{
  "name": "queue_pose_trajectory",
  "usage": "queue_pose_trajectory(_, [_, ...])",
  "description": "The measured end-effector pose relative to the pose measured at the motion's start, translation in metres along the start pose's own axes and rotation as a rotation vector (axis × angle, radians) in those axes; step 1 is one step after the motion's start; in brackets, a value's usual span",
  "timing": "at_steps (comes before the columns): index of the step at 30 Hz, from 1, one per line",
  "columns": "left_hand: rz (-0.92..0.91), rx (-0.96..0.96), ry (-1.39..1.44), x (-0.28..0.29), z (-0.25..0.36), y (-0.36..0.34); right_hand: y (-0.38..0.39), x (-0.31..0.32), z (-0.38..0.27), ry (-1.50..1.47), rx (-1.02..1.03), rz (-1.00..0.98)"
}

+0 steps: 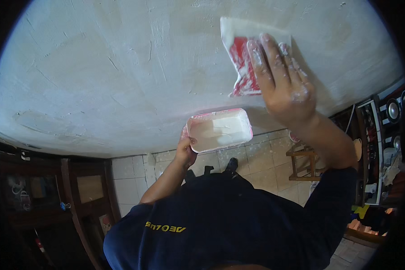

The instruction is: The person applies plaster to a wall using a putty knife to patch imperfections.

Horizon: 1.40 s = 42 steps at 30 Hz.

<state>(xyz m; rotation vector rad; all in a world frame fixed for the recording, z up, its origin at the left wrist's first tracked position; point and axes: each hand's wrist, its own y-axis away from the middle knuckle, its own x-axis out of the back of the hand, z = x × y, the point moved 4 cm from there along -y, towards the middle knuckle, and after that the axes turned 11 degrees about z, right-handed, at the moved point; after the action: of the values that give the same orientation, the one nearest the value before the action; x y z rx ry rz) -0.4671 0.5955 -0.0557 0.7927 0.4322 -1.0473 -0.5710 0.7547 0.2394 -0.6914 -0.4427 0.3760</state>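
Observation:
A whitish plastered wall (112,76) stands in front of me, with thin ridges and darker patches on it. High on the right, my right hand (285,83) presses a flat red putty spreader (240,54) against this wall, its smeared fingers extended over the blade. White paste coats much of the spreader, mainly along its top and left edges. Lower, close to the wall, my left hand (186,150) grips the left end of a pink-rimmed rectangular tub (250,129), thumb over the rim. Creamy white putty (222,128) lies inside the tub.
Dark wooden cabinets (67,189) line the left side. To the right are a small wooden stool (301,164) and a cluttered shelf with a round speaker (393,110). White spots mark the tiled floor (267,173) below.

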Motion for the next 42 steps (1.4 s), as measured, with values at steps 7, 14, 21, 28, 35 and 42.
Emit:
queue_pose_trajectory(7, [-0.041, -0.024, -0.041, -0.006, 0.007, -0.003, 0.055, -0.016, -0.086, -0.248, -0.163, -0.204])
queue_pose_trajectory(14, [-0.055, -0.013, -0.054, -0.005, 0.005, -0.003, 0.087, -0.025, -0.063, -0.708, -0.692, -0.187])
queue_pose_trajectory(21, [-0.077, -0.088, -0.061, -0.010, 0.001, 0.001, 0.150, -0.040, -0.065, -1.526, -1.631, 0.105])
queue_pose_trajectory(28, [-0.042, -0.105, 0.005, -0.040, -0.034, -0.006, 0.086, 0.010, 0.048, -1.165, -0.979, 0.113])
queue_pose_trajectory(35, [0.067, -0.119, 0.077, -0.058, -0.056, -0.003, 0.015, 0.008, 0.069, -0.340, -0.047, 0.609])
queue_pose_trajectory(42, [0.145, -0.118, 0.067, -0.066, -0.049, 0.005, 0.077, -0.022, -0.012, -0.353, -0.013, 0.054])
